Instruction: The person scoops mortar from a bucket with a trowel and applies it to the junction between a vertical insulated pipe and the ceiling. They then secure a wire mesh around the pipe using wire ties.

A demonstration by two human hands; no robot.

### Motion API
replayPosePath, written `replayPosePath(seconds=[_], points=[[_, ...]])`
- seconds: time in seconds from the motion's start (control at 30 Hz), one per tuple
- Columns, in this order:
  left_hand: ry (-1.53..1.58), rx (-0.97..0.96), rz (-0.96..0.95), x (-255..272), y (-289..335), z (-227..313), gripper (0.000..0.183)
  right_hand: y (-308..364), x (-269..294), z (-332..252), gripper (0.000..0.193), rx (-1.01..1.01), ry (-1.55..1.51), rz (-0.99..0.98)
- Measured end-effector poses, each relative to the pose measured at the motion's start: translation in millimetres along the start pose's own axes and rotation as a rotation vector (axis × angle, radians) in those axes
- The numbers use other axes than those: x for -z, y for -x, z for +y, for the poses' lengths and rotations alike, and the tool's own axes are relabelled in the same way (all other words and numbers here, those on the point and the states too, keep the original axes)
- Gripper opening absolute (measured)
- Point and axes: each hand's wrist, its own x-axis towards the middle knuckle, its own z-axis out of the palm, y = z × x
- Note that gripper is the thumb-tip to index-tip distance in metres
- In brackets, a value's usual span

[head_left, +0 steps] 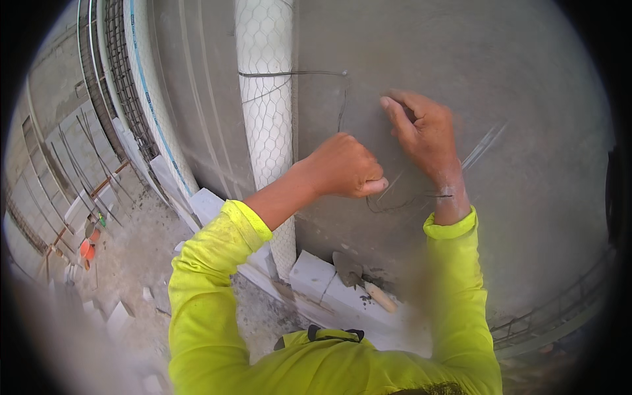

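Tie wire is crossing the mesh-wrapped pipe, up and left of our left fingers, and is reaching a small pale fastener on the grey wall. From there a thin strand is hanging down to our left hand, where we are clenching the fingers together in a fist on the wire, the thumb pointing toward our right side. Below those fingers a loose loop is curving out and running over to our right wrist; we cannot tell how it is meeting the skin. With our right hand, up and right of the left fingers, we are bending thumb and forefinger toward each other, tips close; we cannot tell whether they are touching or pinching anything. Below the fingers of both hands, a trowel with a wooden handle is lying on pale blocks beside the wall. Well left of our fingers, a blue-striped tube is standing, and beyond it an orange object, too small to identify, is resting on the rough floor.
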Motion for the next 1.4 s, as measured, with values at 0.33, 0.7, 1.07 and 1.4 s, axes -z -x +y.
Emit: replayPosePath(seconds=[0.33, 0.7, 1.07, 1.4], points=[[-0.252, -0.170, -0.191, 35.7, 34.2, -5.3, 0.032, -25.2, -79.6, -9.1, 0.027, -0.037, 0.183, -0.026], [-0.244, -0.116, 0.424, 73.1, 20.9, -9.7, 0.026, -1.5, -111.2, -21.4, 0.017, -0.267, -0.403, 0.229], [-0.861, 0.039, -0.043, 109.0, 11.3, -47.5, 0.035, -1.4, -121.3, -21.5, 0.014, -0.139, 0.367, 0.034], [-0.828, 0.008, 0.141, 102.9, 15.5, -66.8, 0.021, -68.8, -64.6, -48.5, 0.030, -0.320, -0.145, -0.123]])
